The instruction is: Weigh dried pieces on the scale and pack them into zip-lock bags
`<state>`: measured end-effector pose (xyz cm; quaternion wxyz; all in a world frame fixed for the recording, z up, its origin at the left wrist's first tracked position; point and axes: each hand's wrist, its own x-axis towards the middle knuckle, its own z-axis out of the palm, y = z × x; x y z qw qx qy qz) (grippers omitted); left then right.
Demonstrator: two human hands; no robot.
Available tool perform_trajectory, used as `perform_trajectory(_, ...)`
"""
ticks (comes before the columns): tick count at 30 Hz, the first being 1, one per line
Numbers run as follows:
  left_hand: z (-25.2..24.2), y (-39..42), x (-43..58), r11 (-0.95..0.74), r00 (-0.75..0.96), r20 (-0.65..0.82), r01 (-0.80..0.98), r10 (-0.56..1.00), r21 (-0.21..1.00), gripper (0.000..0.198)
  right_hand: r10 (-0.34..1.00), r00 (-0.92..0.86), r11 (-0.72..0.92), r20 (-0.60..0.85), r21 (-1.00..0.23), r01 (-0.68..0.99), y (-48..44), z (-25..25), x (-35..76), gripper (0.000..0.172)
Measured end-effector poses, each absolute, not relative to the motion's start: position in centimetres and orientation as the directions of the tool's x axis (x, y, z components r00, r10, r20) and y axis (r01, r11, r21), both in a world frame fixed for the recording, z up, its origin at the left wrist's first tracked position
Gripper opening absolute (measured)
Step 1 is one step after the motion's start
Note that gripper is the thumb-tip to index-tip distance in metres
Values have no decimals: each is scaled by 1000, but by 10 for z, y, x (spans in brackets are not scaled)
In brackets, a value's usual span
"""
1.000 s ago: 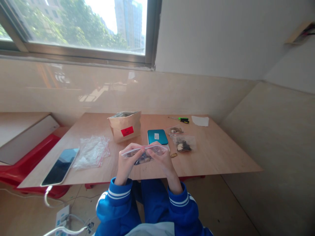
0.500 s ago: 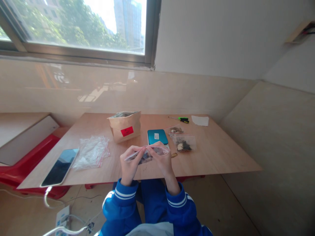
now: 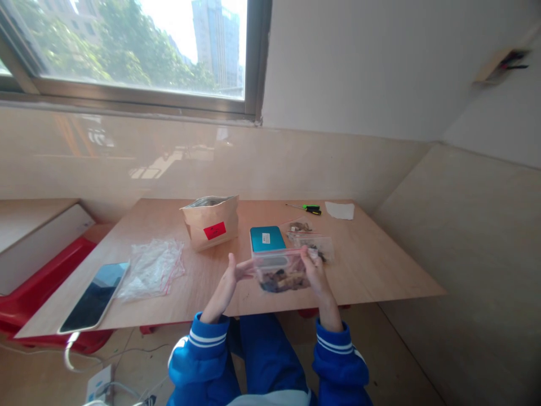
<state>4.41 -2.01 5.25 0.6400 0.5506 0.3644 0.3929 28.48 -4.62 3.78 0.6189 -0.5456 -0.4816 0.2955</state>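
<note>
My right hand (image 3: 313, 270) pinches the upper right corner of a clear zip bag (image 3: 282, 275), which is held up over the table's front edge. Dark and brown dried pieces lie along the bottom of this bag. At the bag's left side is my left hand (image 3: 230, 282), thumb raised and fingers stretched out; their tips reach the bag's edge and are partly hidden. Just behind the bag lies a flat teal square object (image 3: 265, 238) with a white label. Another filled zip bag (image 3: 328, 247) rests behind my right hand, partly covered by it.
A kraft pouch (image 3: 211, 225) with a red label stands open at the back. Left of it lie clear empty bags (image 3: 152, 268) and a phone (image 3: 93, 299) on a cable. One more filled bag (image 3: 300, 226), screwdrivers (image 3: 311, 210) and white paper (image 3: 340, 211) are at the back right.
Both hands were together at the bag's top edge. They have now parted: the left has let go and opened, the right has shifted right, and the bag hangs with its face showing.
</note>
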Motion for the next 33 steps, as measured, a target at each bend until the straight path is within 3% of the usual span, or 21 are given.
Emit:
perform_trajectory(4,55,-14,25,71,408,-32,-79,912,994,79,764,591,58,260,-939,338,-36,27,373,55)
perform_trajectory(9,50,-8,7,65,337,-47,-40,940,997,77,699,670,-262,249,-783,564,-20,6,439,63)
perform_trajectory(15,49,-8,-4,94,306,-84,-19,948,995,76,488,689,-387,536,-575,721,-39,-43,400,70)
perform_trajectory(19,52,-6,-10,88,245,-85,-2,966,996,75,571,682,-423,457,-549,721,-38,-73,358,71)
perform_trajectory(24,55,-6,-13,72,227,-72,5,971,997,71,496,818,-553,290,-621,555,-1,-58,346,73)
perform_trajectory(27,54,-7,-18,60,194,-60,7,979,998,70,536,758,-504,371,-579,640,5,-40,347,69)
perform_trajectory(30,53,-5,-24,9,95,-10,11,995,1000,66,781,461,-265,422,-444,856,-13,-35,343,42)
perform_trajectory(33,60,-1,-27,-127,-131,139,91,982,988,57,929,164,-36,333,-359,933,-39,-44,336,24)
